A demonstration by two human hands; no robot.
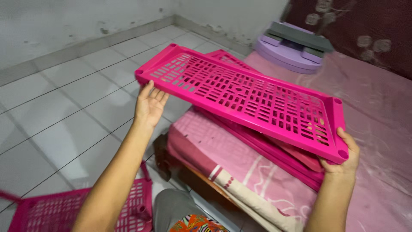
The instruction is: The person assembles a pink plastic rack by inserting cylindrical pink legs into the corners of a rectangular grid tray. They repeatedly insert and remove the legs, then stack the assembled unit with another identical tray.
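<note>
White tiled floor (64, 111) with dark grout lines, meeting a scuffed pale wall (64, 21); to the right, a mattress under a pink sheet (377, 129), its folded edge showing cream and red stripes. Held up in the air above the mattress edge: a bright pink slatted plastic shelf panel (244, 94), rectangular, rigid, pierced with rows of short slots, a round socket at each corner. Left hand (149, 105) raised on an outstretched arm, palm up and fingers spread under the panel's near left end, supporting rather than clasping. Right hand (346, 154) wrapped around the right corner, thumb along the edge, gripping firmly. Beneath, more matching pink panels (274, 148) stacked on the sheet. Another pink panel (86, 210) flat on the floor at lower left. At the far end, a round lilac plastic stand (287, 51) carrying grey bars.
</note>
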